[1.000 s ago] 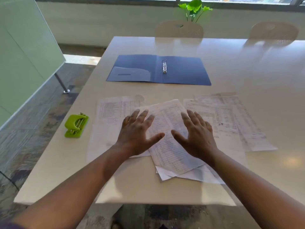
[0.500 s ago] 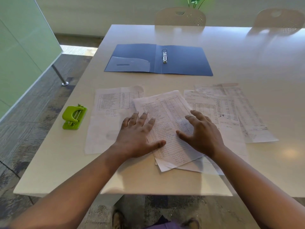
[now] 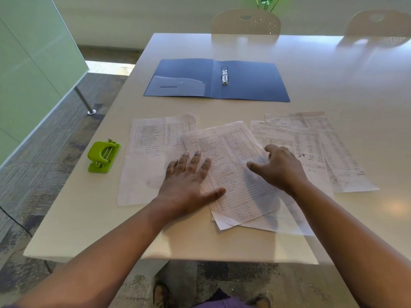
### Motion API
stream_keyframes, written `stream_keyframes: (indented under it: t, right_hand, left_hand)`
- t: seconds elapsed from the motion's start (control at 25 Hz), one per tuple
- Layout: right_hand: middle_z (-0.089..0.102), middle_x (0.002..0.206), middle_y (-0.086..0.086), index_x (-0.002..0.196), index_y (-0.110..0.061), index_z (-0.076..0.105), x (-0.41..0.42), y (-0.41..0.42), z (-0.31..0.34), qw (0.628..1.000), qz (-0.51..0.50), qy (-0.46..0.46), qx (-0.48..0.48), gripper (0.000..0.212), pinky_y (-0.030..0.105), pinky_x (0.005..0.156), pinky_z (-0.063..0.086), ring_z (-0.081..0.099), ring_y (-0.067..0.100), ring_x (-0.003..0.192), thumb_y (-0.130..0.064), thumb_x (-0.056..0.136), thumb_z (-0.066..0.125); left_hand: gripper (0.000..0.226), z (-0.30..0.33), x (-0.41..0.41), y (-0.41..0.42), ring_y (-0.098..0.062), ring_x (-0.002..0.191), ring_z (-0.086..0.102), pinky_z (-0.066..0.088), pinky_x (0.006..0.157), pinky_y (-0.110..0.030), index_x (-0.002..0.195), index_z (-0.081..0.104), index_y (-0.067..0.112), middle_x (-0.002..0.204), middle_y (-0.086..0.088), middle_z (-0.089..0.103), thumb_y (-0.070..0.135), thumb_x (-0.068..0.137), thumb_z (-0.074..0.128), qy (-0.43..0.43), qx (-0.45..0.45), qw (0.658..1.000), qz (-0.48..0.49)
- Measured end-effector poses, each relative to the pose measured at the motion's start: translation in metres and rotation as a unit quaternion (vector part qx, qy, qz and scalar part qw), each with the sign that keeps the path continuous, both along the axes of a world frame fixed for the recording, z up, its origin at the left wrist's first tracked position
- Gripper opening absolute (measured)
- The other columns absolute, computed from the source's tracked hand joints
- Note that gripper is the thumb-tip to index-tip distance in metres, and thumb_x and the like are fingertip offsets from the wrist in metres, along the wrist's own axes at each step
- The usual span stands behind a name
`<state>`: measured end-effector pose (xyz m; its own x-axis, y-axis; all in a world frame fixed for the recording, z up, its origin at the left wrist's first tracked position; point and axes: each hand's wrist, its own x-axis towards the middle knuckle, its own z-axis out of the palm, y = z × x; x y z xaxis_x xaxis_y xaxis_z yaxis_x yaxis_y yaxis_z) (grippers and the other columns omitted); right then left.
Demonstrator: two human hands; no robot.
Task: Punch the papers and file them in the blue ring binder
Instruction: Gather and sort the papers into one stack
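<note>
A green hole punch (image 3: 103, 157) sits at 9 o'clock on the table (image 3: 333, 74). The left hand (image 3: 189, 181) lies flat and open on the scattered papers (image 3: 231, 165); the right hand (image 3: 279, 168) rests there with fingers curled, gripping nothing. The blue ring binder (image 3: 251, 85) lies open at 12 o'clock beyond the papers.

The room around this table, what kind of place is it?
Probably an office meeting room: a long pale table with perforated beige chairs along its far side, a frosted green glass partition, and grey carpet tiles.
</note>
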<state>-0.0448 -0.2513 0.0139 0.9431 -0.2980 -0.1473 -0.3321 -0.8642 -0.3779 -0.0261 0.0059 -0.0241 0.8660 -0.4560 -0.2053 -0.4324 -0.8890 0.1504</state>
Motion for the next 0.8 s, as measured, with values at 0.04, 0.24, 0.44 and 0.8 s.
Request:
stream_keyframes:
  t: [0.04,0.24,0.44,0.8]
  right_hand:
    - [0.064,0.12,0.005,0.131,-0.017,0.055,0.002,-0.001,0.001,1.0,0.001,0.019,0.0,0.075,0.04,0.079,0.056,0.061,0.023,0.096,-0.069,0.078,0.07]
    - [0.045,0.142,0.011,0.138,-0.018,0.047,0.003,0.006,0.002,0.991,0.047,0.091,-0.084,0.109,0.049,0.091,0.055,0.048,0.032,0.124,-0.094,0.061,0.058]
    - [0.035,0.146,0.006,0.147,-0.025,0.036,-0.001,0.004,-0.004,0.992,0.053,0.08,-0.077,0.119,0.05,0.088,0.056,0.049,0.03,0.124,-0.099,0.056,0.053]
    - [0.032,0.152,0.003,0.155,-0.031,0.028,-0.01,-0.001,-0.01,0.995,0.061,0.039,-0.075,0.123,0.046,0.088,0.055,0.046,0.028,0.131,-0.103,0.057,0.044]
  left_hand:
    - [0.103,0.0,0.001,0.0,-0.019,0.153,-0.026,-0.01,0.124,-0.051,0.159,-0.014,0.039,0.168,0.007,-0.024,0.096,0.076,0.009,0.001,-0.001,1.0,0.0]
    - [0.105,-0.001,0.001,0.0,-0.018,0.152,-0.029,-0.012,0.124,-0.049,0.158,-0.015,0.04,0.167,0.005,-0.027,0.098,0.074,0.011,0.004,-0.017,1.0,0.007]
    - [0.104,0.017,0.016,-0.005,-0.023,0.157,-0.004,0.004,0.125,-0.048,0.16,0.018,0.037,0.171,0.0,-0.009,0.079,0.076,0.062,0.073,-0.173,0.98,0.066]
    - [0.071,0.044,0.056,-0.022,-0.022,0.114,0.064,0.056,0.085,-0.031,0.147,0.039,0.008,0.131,-0.015,0.063,0.007,0.087,0.076,0.214,-0.587,0.681,0.381]
